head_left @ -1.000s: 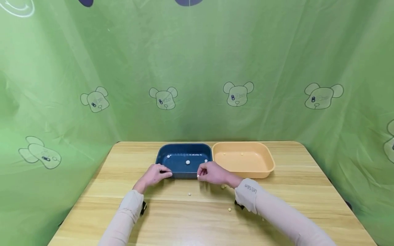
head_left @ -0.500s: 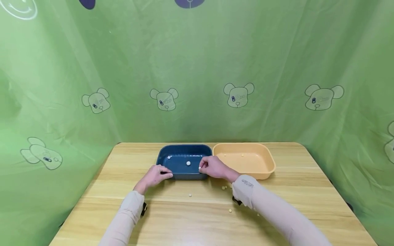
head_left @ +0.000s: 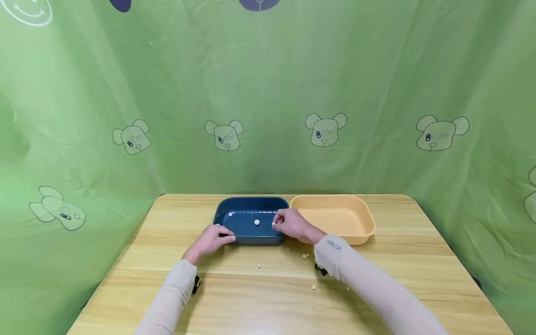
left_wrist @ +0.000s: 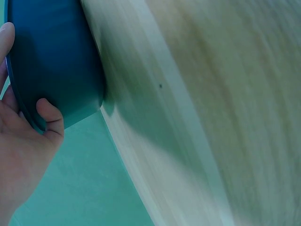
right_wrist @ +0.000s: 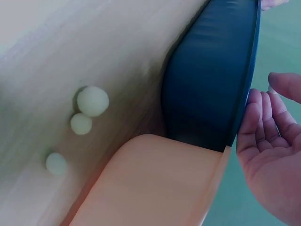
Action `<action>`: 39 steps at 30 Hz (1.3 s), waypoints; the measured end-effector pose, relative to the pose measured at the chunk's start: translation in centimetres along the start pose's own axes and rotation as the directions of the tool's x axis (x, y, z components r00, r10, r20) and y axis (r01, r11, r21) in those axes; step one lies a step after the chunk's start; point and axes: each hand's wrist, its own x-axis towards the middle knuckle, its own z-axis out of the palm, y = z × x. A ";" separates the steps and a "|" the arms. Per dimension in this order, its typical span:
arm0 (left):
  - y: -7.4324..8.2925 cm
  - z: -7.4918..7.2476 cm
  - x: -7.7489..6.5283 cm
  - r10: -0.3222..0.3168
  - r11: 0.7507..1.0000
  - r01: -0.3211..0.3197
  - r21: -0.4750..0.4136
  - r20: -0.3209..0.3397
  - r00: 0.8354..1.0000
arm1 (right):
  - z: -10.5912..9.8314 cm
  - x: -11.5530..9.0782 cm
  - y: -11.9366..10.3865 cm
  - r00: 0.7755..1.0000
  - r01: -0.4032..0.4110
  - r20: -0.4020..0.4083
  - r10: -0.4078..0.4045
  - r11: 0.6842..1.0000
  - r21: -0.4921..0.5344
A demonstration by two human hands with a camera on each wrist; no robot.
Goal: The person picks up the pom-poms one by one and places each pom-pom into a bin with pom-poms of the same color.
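Note:
My left hand (head_left: 209,239) grips the near left corner of the dark blue tray (head_left: 255,240), with its thumb on the outer wall in the left wrist view. Over the right end of that tray, my right hand (head_left: 295,225) pinches a small white ball (head_left: 274,224) between thumb and fingertips. The right wrist view shows only a sliver of the ball. Inside the blue tray lie a larger white ball (head_left: 257,222) and a smaller white ball (head_left: 230,214). My right hand hides the tray's right end.
An orange tray (head_left: 370,228) adjoins the blue one on the right and holds two small yellowish balls. On the wooden table (head_left: 234,302) lie a white ball (head_left: 259,266), a yellow ball (head_left: 314,287) and a cluster of pale balls (right_wrist: 92,101). Green curtain surrounds the table.
My right hand has risen from the blue tray's front wall to above its right end, carrying the white ball. My left hand has kept its hold on the corner.

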 end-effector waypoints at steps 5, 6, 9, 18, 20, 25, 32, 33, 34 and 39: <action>0.1 -0.1 0.1 0.003 1.000 -0.003 0.008 0.003 1.000 | 0.0 0.3 0.1 1.000 -0.009 -0.012 0.009 1.000 0.030; 0.1 -0.1 0.1 0.001 1.000 -0.001 0.011 0.005 1.000 | 0.0 0.4 0.2 1.000 -0.006 -0.018 0.006 1.000 0.020; 0.3 -0.2 0.0 -0.003 1.000 0.003 0.015 0.009 1.000 | -0.2 0.6 0.3 1.000 0.008 -0.028 -0.009 0.999 -0.039; 0.3 -0.1 0.1 -0.001 1.000 0.001 0.001 0.005 1.000 | -0.5 0.8 0.4 0.999 0.034 -0.032 -0.038 0.994 -0.107; 0.3 -0.1 0.0 0.000 1.000 0.000 0.004 0.005 1.000 | -0.5 0.8 0.4 0.999 0.038 -0.035 -0.041 0.993 -0.108; 0.1 -0.1 0.0 -0.003 1.000 0.003 0.011 0.002 1.000 | -0.6 0.9 0.5 0.999 0.032 -0.037 -0.036 0.994 -0.105; 0.1 -0.2 0.1 -0.012 1.000 0.012 0.026 0.000 1.000 | -0.9 1.1 0.3 0.999 0.034 -0.036 -0.040 0.989 -0.141; 0.2 -0.2 0.1 -0.014 1.000 0.014 0.028 0.000 1.000 | -0.9 1.2 0.3 0.999 0.030 -0.038 -0.036 0.989 -0.144; 0.2 -0.2 0.1 -0.013 0.999 0.013 0.030 -0.002 1.000 | -1.0 1.2 0.3 0.999 0.027 -0.039 -0.033 0.989 -0.145; 0.3 0.1 -0.1 -0.015 0.999 0.015 0.032 0.004 1.000 | -0.9 1.4 0.7 0.999 0.005 -0.037 -0.010 0.992 -0.125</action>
